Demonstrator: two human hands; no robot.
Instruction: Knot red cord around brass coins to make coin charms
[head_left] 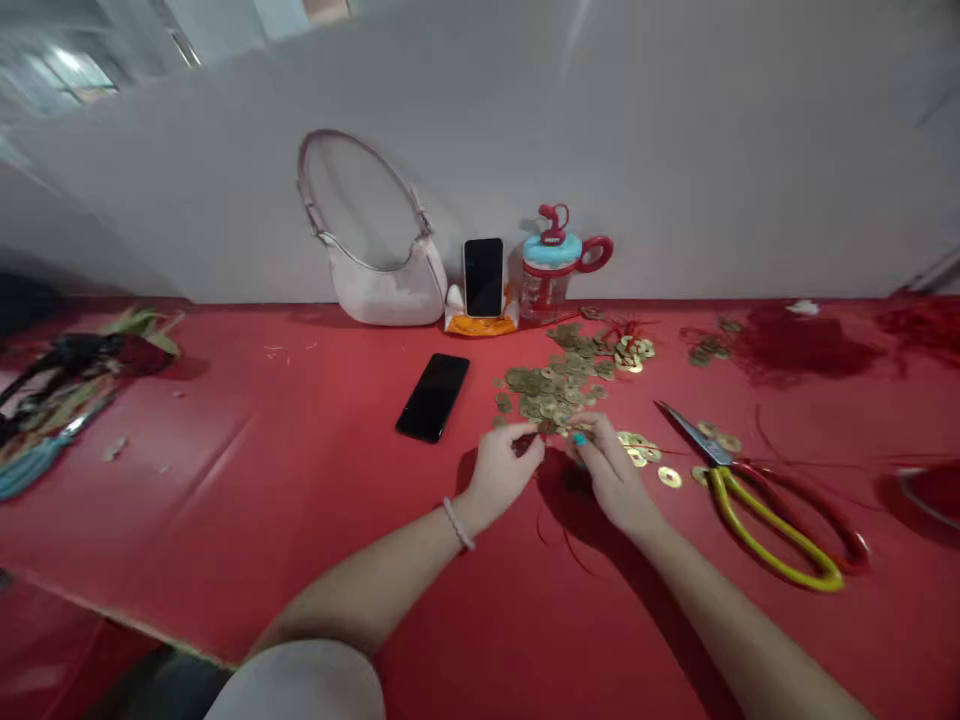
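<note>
My left hand [504,470] is closed in a pinch, with thin red cord [541,530] at its fingertips and loose ends trailing onto the table below. Close beside it, my right hand [611,478] is also pinched together; what lies between its fingertips is too small to make out. A brass coin [547,427] with a hole shows between the two hands, at the near edge of a pile of similar coins [551,385]. Several shinier coins [637,448] lie just right of my right hand, one [670,477] apart from the others.
Scissors [720,460] with yellow and red handles lie open at right. Behind are tangled red cords [806,340], a lidded cup [546,285], a phone [484,275] propped on a tissue pack [480,325], and a white handbag [390,290]. Another phone [433,397] lies on the red table [300,450].
</note>
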